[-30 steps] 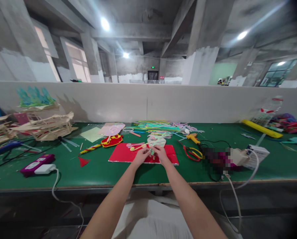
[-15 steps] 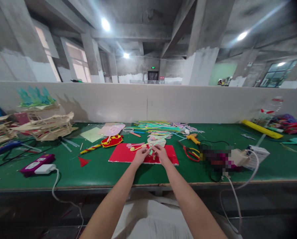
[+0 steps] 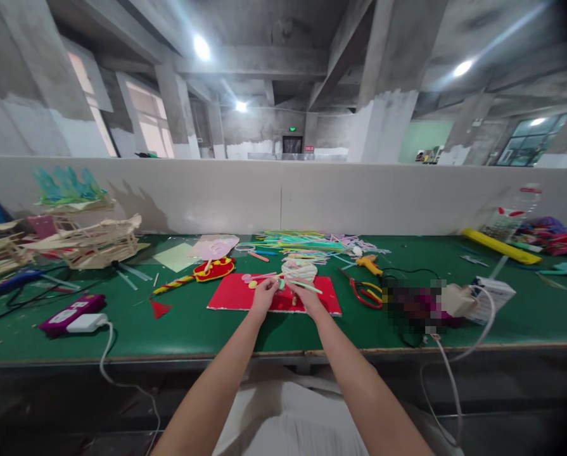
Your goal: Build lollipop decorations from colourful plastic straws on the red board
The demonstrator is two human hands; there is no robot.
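Over a red board (image 3: pixel 229 297) my hands meet around a pale green strip (image 3: pixel 309 287), possibly paper. Its left end is a small round coil (image 3: pixel 282 284). With its fingers pinched, my left hand (image 3: pixel 265 295) holds the coil end. My right hand (image 3: pixel 306 296) is closed on the strip, whose free length points right across the fingers. Left of the coil, a pink coiled strip (image 3: pixel 246 278) and a yellow coil (image 3: pixel 253 285) lie on the board. A pale striped round piece (image 3: pixel 302 268) sits just behind my right hand.
Behind the board lies a pile of coloured strips (image 3: pixel 297 240). To the right are red-handled pliers (image 3: pixel 365 296) and a yellow glue gun (image 3: pixel 369 265). A red and yellow tasselled ornament (image 3: pixel 214 270), a purple power strip (image 3: pixel 71 315) and a wooden stick model (image 3: pixel 95 244) stand left.
The green strip has swung to point right over my right hand. My left hand has shifted slightly left, and its coil now shows between the hands.
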